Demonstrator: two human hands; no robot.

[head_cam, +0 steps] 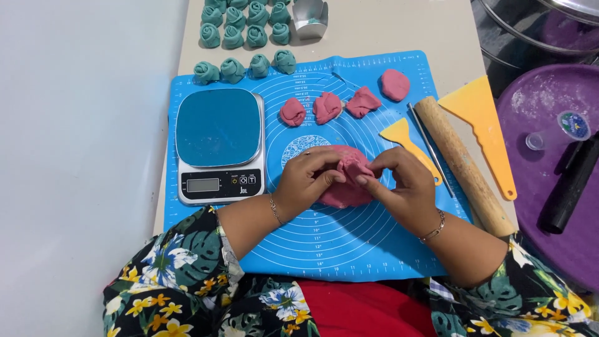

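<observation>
A flat round of pink dough (344, 192) lies on the middle of a blue silicone mat (349, 249). My left hand (307, 181) and my right hand (402, 184) both pinch the dough's upper edge, gathering it into folds between the fingertips. Beyond them on the mat sit three folded pink dough pieces (327, 107) and one smooth pink ball (395, 85).
A kitchen scale (218, 145) with a blue top stands on the mat's left. Several teal dough rosettes (243, 67) line the far edge and table. At the right lie a wooden rolling pin (463, 163), two yellow scrapers (483, 128), a thin metal rod (430, 148) and a purple tray (555, 187).
</observation>
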